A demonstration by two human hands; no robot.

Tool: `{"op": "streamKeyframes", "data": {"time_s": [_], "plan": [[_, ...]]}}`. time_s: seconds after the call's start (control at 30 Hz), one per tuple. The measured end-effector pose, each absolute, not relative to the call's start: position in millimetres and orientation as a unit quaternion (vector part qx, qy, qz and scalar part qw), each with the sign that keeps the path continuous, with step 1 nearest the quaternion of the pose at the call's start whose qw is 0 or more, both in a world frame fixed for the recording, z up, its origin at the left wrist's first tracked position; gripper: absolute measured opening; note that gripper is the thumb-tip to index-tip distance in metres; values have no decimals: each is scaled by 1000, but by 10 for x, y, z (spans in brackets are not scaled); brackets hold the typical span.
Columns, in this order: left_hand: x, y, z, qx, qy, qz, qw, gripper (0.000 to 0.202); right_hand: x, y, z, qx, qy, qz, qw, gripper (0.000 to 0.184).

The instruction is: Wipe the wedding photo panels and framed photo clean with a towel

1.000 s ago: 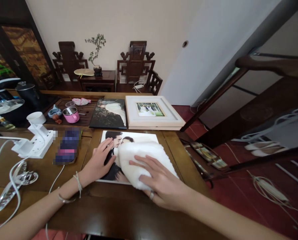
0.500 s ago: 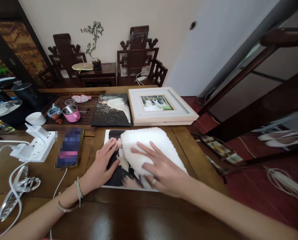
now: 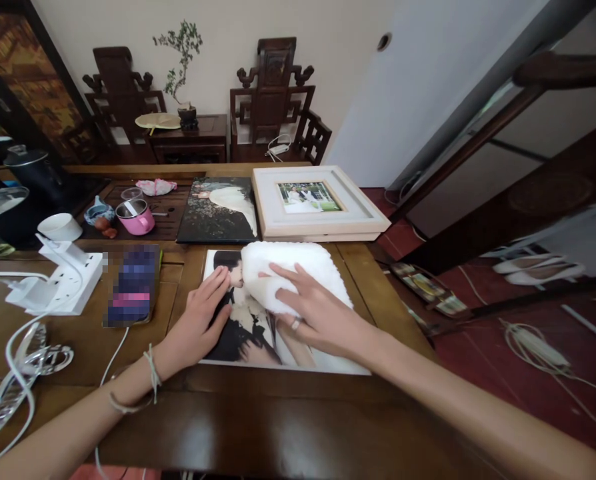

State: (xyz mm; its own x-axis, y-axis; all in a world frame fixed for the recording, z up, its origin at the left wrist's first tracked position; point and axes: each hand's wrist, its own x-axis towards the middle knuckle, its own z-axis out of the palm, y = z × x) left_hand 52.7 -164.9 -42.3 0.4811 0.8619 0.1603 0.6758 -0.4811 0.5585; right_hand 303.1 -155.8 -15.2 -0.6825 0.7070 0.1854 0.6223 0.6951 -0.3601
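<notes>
A large photo print (image 3: 258,343) lies flat on the wooden table, showing dark hair and dark clothing. My left hand (image 3: 205,320) rests on its left side with the palm down and fingers extended, holding nothing. Over the upper right of the print lies a fluffy white cloth (image 3: 323,267). My right hand (image 3: 318,310) presses on this cloth with its fingers spread, and a fold of it bulges up between the fingers. A ring shows on that hand. The cloth hides part of the picture beneath.
Behind the print lie a dark photo panel (image 3: 193,223) and a pale wooden picture frame (image 3: 363,200). At left are a phone (image 3: 133,287), a white power strip (image 3: 81,287) with cables, a clear hair claw (image 3: 33,360) and a pink cup (image 3: 138,223).
The white cloth has shifted and bunched under my right hand, uncovering more of the print's lower right. My left hand stays on the print. The whole view has moved slightly.
</notes>
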Motion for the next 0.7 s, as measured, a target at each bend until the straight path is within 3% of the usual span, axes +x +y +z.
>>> {"op": "streamKeyframes", "data": {"time_s": [0.33, 0.57, 0.7], "plan": [[523, -1674, -474, 823, 469, 235, 219, 48, 2888, -2510, -161, -317, -933, 100, 137, 21], [536, -1688, -468, 822, 475, 236, 210, 50, 2896, -1803, 39, -378, -896, 154, 175, 16], [532, -1688, -481, 826, 464, 256, 194, 48, 2648, -1331, 176, -412, -821, 312, 243, 29]]}}
